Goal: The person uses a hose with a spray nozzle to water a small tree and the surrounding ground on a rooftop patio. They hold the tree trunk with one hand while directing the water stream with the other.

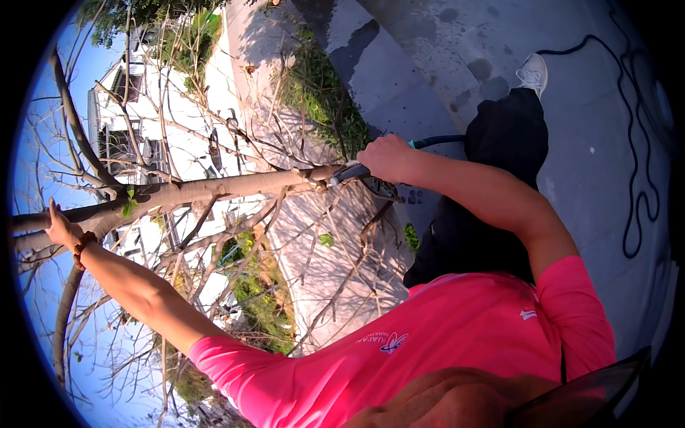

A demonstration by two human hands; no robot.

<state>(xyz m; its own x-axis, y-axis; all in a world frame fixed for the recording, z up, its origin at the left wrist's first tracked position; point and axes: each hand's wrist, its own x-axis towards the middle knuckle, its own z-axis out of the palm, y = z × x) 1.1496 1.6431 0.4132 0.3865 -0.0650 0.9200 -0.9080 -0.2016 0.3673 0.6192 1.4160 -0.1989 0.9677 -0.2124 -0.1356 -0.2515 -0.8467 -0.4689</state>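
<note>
Outdoor setting: grey ground [585, 200] at right, paved path [253, 39] at upper centre, white building [185, 93] at upper left.

Principal item: one pale tree limb [235, 187], running from the left edge to the centre of the frame, forked toward the left.

Right hand [385, 157], centre: closed round a dark tool [351, 172], kind unclear, its nose at the limb's near end; a cord [439, 140] trails from the hand toward the right.

Left hand [61, 228], far left: on the limb near the fork, one digit raised; whether the grip wraps fully round, cannot tell.

Step in hand, as judged: left hand steadying, right hand working the tool at the near end. Next move seems to call for a firm left hold and a careful line for the tool.

Obstructions: thin side branches [364, 235] crowding below the tool; dark trousers [471, 235] close to it.

Also present: green shrub [321, 85], upper centre; light shoe [533, 75], upper right; looped dark hose [628, 93], far right.
</note>
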